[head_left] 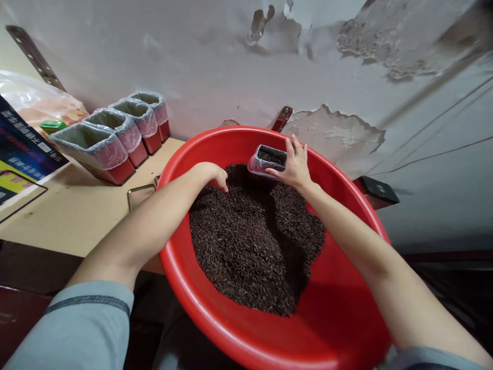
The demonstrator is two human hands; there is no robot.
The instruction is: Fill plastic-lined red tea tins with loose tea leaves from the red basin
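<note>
A wide red plastic basin [339, 288] holds a heap of dark, thin loose leaves [246, 241] that look like tea. At the far side of the heap, my right hand [295, 164] grips a small rectangular tin [265, 163] with a clear plastic liner folded over its rim. Dark leaves show inside the tin, and its lower part is hard to see. My left hand [216, 176] is at the heap's far left edge, left of the tin, bent down with its fingers curled in. Whatever it may hold is hidden.
Several plastic-lined red tins [103, 154] stand in a row on a wooden board [65, 216] at the left. Behind them lie a printed box [26, 139] and a plastic bag [34, 97]. A peeling wall [215, 61] rises behind the basin. A black-topped box [375, 191] is at right.
</note>
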